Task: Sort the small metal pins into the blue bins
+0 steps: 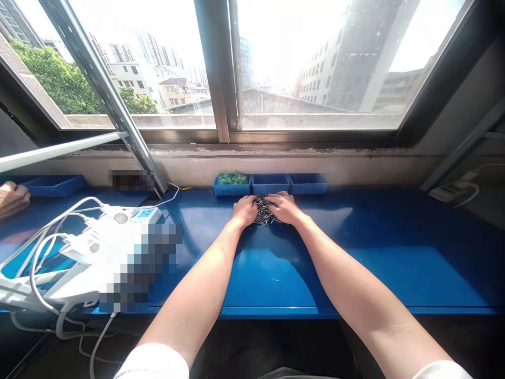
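A pile of small dark metal pieces, like screws or pins [266,211], lies on the blue tabletop [276,268] between my hands. My left hand [245,209] rests against the pile's left side, its fingers bent together at the edge. On the right side, my right hand [284,207] lies partly over the pile with its fingers reaching across the pieces. What the fingertips touch or hold is too small to make out. Just beyond stand three joined blue bins: the left bin [232,185] holds green items, and the middle bin [270,184] and right bin [308,184] show dark insides.
White power strips with plugs and cables [90,239] crowd the left side of the table. Another person's hand [13,199] is at the far left beside a blue tray [57,185]. A metal frame post [114,105] rises at the left before the window.
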The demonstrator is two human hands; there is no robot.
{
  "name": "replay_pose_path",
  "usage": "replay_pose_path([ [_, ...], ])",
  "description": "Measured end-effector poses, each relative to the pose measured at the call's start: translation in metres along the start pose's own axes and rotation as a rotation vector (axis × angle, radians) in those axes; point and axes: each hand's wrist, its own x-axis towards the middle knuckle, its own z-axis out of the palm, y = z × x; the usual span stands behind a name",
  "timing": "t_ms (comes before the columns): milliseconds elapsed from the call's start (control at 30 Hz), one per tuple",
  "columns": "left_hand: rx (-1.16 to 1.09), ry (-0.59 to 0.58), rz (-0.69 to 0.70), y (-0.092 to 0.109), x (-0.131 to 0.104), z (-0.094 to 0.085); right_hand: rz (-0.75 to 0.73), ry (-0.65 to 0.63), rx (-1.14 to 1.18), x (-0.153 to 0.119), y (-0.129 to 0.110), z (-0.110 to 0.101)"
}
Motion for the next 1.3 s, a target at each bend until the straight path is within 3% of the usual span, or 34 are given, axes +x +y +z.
replay_pose_path([
  [167,0.016,-0.028,-0.028,0.003,-0.001,-0.001,-0.007,-0.043,-0.039,-0.001,-0.010,0.001],
  [533,0.030,-0.038,-0.019,0.007,-0.002,-0.002,0.014,-0.021,-0.047,-0.001,-0.010,0.000],
  [833,-0.002,0.068,0.016,0.007,-0.003,-0.003,-0.047,0.204,0.013,0.002,-0.001,0.004],
  [1033,-0.112,0.168,0.185,0.013,-0.007,-0.008,0.048,0.332,0.271,-0.002,-0.007,-0.009],
  [1300,-0.167,0.198,0.253,0.017,-0.009,-0.014,0.187,0.289,0.663,-0.002,-0.008,-0.011],
])
